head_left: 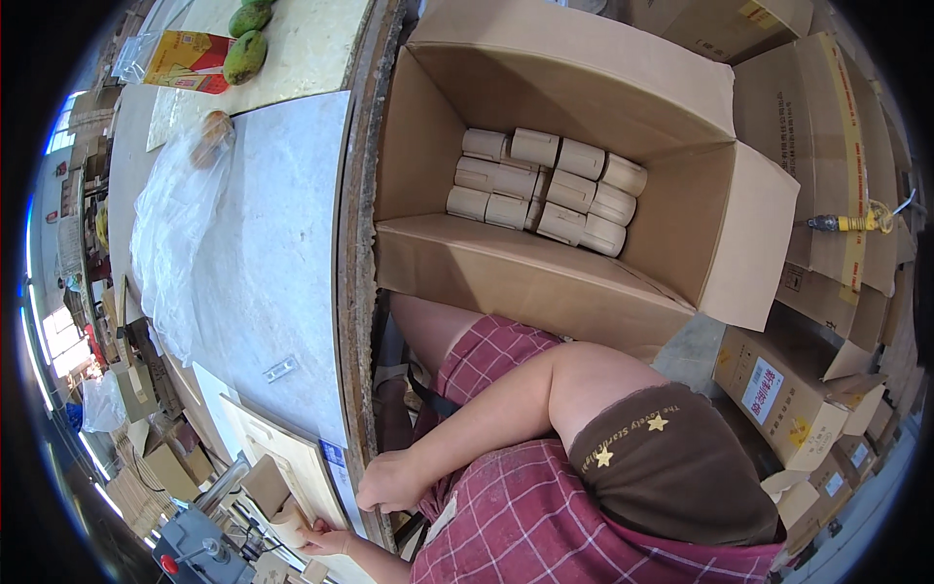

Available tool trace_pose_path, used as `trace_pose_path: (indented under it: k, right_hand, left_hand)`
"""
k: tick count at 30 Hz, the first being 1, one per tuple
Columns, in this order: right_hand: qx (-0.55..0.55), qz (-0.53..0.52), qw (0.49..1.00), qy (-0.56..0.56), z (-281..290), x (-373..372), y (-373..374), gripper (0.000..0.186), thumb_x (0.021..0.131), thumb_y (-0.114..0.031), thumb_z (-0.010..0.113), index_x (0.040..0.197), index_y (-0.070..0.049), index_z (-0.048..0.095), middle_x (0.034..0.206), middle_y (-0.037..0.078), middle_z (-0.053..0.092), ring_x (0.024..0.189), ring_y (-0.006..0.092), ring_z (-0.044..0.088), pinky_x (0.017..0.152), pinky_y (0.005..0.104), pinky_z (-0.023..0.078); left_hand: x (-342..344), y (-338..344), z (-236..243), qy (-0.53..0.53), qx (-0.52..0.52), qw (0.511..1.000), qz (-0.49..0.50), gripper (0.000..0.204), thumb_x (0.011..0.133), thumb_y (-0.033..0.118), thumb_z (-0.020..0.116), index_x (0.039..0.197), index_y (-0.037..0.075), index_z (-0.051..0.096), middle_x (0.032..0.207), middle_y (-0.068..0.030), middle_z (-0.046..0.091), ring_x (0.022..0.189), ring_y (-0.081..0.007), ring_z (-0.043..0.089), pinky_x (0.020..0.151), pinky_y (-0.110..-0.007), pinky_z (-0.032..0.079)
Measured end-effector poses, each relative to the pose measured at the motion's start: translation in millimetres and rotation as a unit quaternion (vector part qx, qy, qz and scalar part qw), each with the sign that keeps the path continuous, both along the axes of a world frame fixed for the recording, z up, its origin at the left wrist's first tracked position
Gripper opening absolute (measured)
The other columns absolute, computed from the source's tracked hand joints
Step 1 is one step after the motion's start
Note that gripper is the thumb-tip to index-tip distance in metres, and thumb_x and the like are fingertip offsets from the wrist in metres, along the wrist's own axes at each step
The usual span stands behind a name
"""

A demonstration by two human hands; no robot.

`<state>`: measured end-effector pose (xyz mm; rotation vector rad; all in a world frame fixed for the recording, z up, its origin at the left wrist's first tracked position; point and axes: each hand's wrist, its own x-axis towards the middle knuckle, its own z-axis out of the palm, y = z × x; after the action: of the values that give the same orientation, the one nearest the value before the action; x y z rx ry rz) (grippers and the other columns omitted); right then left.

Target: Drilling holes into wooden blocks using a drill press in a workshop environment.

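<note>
My left hand (326,538) is at the lower left with its fingers closed on the edge of a pale rounded wooden piece (289,524). That piece stands beside a light wooden board (282,453) on the bench. My right hand (391,483) is curled at the bench's front edge, just above and right of the left one. Whatever its fingers hold, if anything, is hidden. An open cardboard box (545,277) stands beyond my right arm. Several pale, short wooden cylinders (574,190) with slots lie in rows on its bottom.
The bench's grey-white top (292,224) carries a crumpled plastic bag (185,224), green mangoes (245,56) and a red-yellow packet (185,60). A grey-blue machine (199,545) with a red knob stands lower left. Cardboard cartons (788,399) are stacked at the right, near a yellow-black tool (851,223).
</note>
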<state>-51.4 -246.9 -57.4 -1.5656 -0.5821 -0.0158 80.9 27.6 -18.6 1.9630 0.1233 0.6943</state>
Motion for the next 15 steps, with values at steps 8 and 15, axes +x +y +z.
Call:
trace_pose_path:
  k: [8, 15]
  right_hand:
    - [0.037, 0.002, 0.999, 0.005, -4, 6, 6, 0.014, 0.071, -0.014, 0.062, 0.082, -0.007, 0.057, 0.078, 0.014, 0.06, 0.078, 0.0324, 0.06, 0.066, 0.0433, 0.046]
    - [0.065, -0.029, 0.997, 0.022, -9, 12, -4, 0.017, 0.07, -0.013, 0.061, 0.086, -0.007, 0.061, 0.078, 0.015, 0.062, 0.075, 0.0333, 0.061, 0.067, 0.0425, 0.047]
  left_hand:
    - [5, 17, -2, 0.024, -0.013, 0.999, -0.017, 0.051, 0.085, 0.029, 0.061, 0.12, 0.002, 0.037, 0.073, -0.0063, 0.053, 0.051, -0.0097, 0.04, 0.046, -0.02, 0.034]
    - [-4, -8, 4, -0.013, -0.011, 1.0, 0.017, 0.059, 0.083, 0.029, 0.061, 0.125, 0.0, 0.032, 0.074, -0.0093, 0.053, 0.048, -0.011, 0.038, 0.043, -0.021, 0.032]
